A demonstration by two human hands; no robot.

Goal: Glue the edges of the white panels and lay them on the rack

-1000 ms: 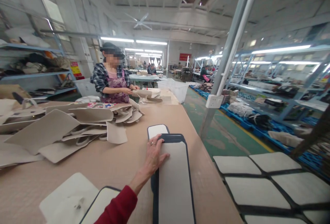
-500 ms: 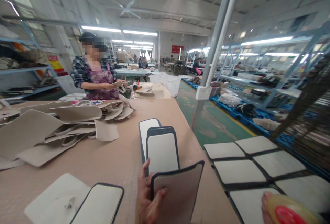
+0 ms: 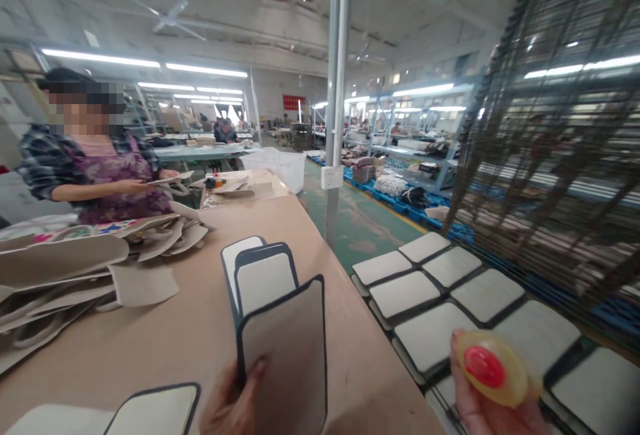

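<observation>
My left hand (image 3: pixel 234 398) is closed on a rounded rectangular panel (image 3: pixel 287 348), greyish on the side facing me and dark along its edge. The panel stands tilted up above the table. Just behind it, a stack of cream panels with dark borders (image 3: pixel 267 281) lies on the table, partly covered by the held one. On the right, my right hand (image 3: pixel 467 395) grips a translucent yellow rounded object with a red oval on it (image 3: pixel 513 378). It hovers over cream panels (image 3: pixel 430 335) laid out in rows on a rack.
The brown table (image 3: pixel 165 348) carries a heap of beige pieces (image 3: pixel 145 285) at left and another dark-edged panel (image 3: pixel 155 411) near me. Across it stands a co-worker (image 3: pixel 110 181) holding a piece. A metal post (image 3: pixel 336 121) and dark wire racks (image 3: pixel 545 121) rise on the right.
The view has turned right, so the table and co-worker sit further left. My right hand and the yellow object have come further into view. My left hand keeps its grip on the panel.
</observation>
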